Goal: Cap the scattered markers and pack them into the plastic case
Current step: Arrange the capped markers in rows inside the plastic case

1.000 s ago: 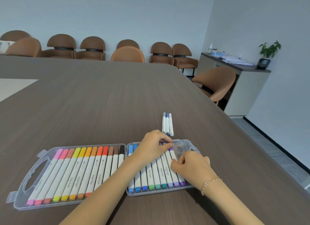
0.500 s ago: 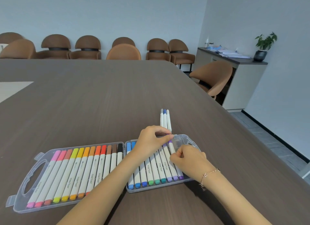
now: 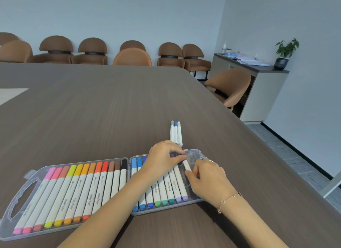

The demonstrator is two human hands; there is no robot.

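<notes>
Step in hand: seating one purple marker [image 3: 186, 164] into the right half of the plastic case [image 3: 195, 153], as I judge it; the marker looks capped at its far end.
Left hand [image 3: 162, 160]: fingers curled, fingertips pinching the marker's purple cap end near the case's far edge.
Right hand [image 3: 206, 177]: fingers curled round the white barrel lower down, thumb pressed on its side; how the hidden fingers lie I cannot tell.
Held marker, place: over the empty slots at the right end of the right tray, just beside the last purple marker already lying there; whether it touches the tray floor I cannot tell.
Held marker, axis: long axis runs from the case's near edge to its far edge, cap end away from the person, slightly skewed against the seated row.
Packed rows: left half [image 3: 22, 198] holds the pinks through reds, browns and black; right half holds blues, greens and purples, all lying parallel.
Loose markers: three markers [image 3: 176, 133] lie side by side on the table [image 3: 92, 109] just beyond the case's far edge, pointing away from the person, coloured ends at the far side.
Next move calls for: squaring the barrel with its neighbours and pressing it flat, then reaching past the far edge for the three.
Progress: nearly packed, I'd say.
Room: brown chairs [image 3: 92, 50] along the far wall.
</notes>
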